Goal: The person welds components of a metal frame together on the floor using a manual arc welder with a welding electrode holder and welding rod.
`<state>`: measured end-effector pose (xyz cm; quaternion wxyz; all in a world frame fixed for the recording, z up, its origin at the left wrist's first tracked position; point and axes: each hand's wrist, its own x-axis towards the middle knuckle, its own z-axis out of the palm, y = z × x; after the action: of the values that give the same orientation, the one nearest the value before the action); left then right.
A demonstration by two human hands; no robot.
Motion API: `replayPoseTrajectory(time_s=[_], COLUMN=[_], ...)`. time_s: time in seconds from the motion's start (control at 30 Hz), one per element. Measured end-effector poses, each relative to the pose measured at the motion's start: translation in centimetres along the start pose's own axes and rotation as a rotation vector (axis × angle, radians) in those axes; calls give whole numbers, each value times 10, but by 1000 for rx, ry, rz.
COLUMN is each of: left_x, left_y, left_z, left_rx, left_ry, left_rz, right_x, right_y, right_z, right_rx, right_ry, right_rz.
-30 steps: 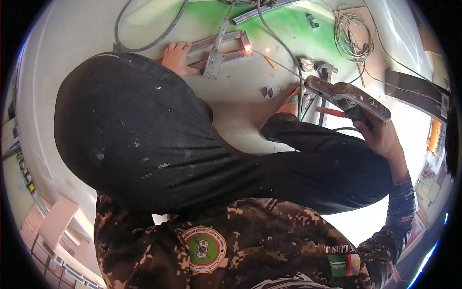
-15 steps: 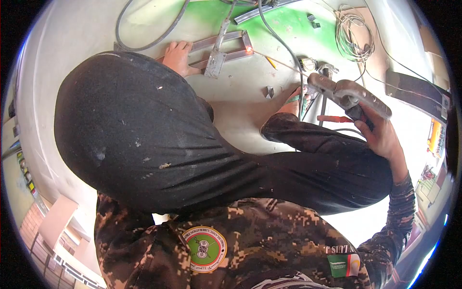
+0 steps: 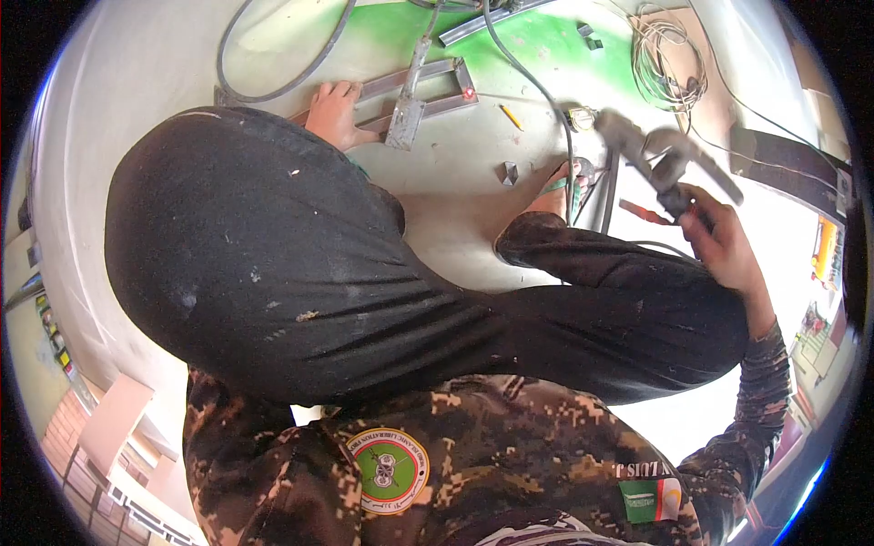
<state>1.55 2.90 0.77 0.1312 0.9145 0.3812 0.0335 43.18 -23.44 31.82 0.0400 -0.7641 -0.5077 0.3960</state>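
Note:
My right hand (image 3: 724,241) is closed around the handle of a welding electrode holder (image 3: 669,168), held above the floor beside my right knee and blurred by motion. A rod in its jaws is hard to make out. On the floor, my left hand (image 3: 332,114) grips a rectangular metal frame (image 3: 437,105), thumb on the near side; its arm is hidden behind my knee. A small red glow (image 3: 469,94) shows at the frame's right corner. Across the frame lies a spattered grey tool (image 3: 405,123) with a wide flat end.
A yellow pencil-like stick (image 3: 511,116), a small metal piece (image 3: 510,173) and a tape measure (image 3: 581,118) lie near my foot (image 3: 551,196). Black cable (image 3: 537,82) crosses the floor. Coiled wire (image 3: 669,64) and a metal channel (image 3: 492,23) lie farther off.
The electrode holder has tilted and moved slightly right, and its rod has come away from the frame's corner. The bright glow there has shrunk to dull red. My left hand stays put.

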Motion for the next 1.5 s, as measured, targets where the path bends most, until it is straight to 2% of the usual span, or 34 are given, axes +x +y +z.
replayPoseTrajectory(time_s=[0.07, 0.13, 0.2, 0.27, 0.33, 0.37, 0.4, 0.47, 0.5, 0.6, 0.7, 0.83, 1.03, 1.17, 1.27, 1.33, 1.37, 1.4, 1.43, 1.47, 1.5], left_x=[0, 2, 2, 9, 3, 5, 7, 8, 7, 3, 5, 11, 14, 12, 10, 13, 17, 15, 5, -5, -14], left_y=[0, 2, 1, -2, 0, -9, -18, 7, 6, 0, -2, 0, 4, 5, 3, -1, -5, -8, 10, 9, 11], left_z=[0, -5, -6, -4, 1, 12, 22, -6, -7, -3, -8, -15, -14, -16, -9, 4, 13, 14, -6, -8, -10], left_rx=[14, 12, 8, 93, 41, 54, 70, 77, 24, 9, -16, -35, -1, 36, 30, 9, 54, 103, 50, 26, 35], left_ry=[9, -33, -85, -50, -27, -52, -74, -84, -75, -5, -27, -58, -19, -63, -67, -48, -80, -108, 21, 78, 123], left_rz=[11, -20, -49, 79, -35, -31, -28, -51, -49, -3, 8, -29, -14, -48, -75, -85, -84, -106, -93, -99, -120], right_x=[4, 9, 10, 4, 5, 3, 4, 6, 7, 7, 8, 9, 10, 12, 12, 10, 9, 9, 7, 12, 10], right_y=[-4, 13, 25, -2, 11, 31, 20, 4, 14, 10, 3, -7, 3, 12, 7, -8, -1, -15, 4, 29, 17], right_z=[-7, -7, -3, -11, -9, -1, -5, -16, -12, -13, -21, -25, -18, -16, -17, -20, -20, -24, -21, -19, -27], right_rx=[224, 179, -601, -331, -171, -40, 72, 258, 251, 210, 62, -35, 24, 29, -57, -83, -100, -114, -30, 72, 52], right_ry=[-39, -63, 213, -30, -59, 58, 22, -41, 24, 65, 22, 14, 86, 138, 149, 127, 139, 92, 117, 143, 49], right_rz=[144, 100, -605, -269, -300, -192, -90, 135, 34, 67, -20, 3, -121, -127, -162, 13, 26, 187, 99, -132, -26])
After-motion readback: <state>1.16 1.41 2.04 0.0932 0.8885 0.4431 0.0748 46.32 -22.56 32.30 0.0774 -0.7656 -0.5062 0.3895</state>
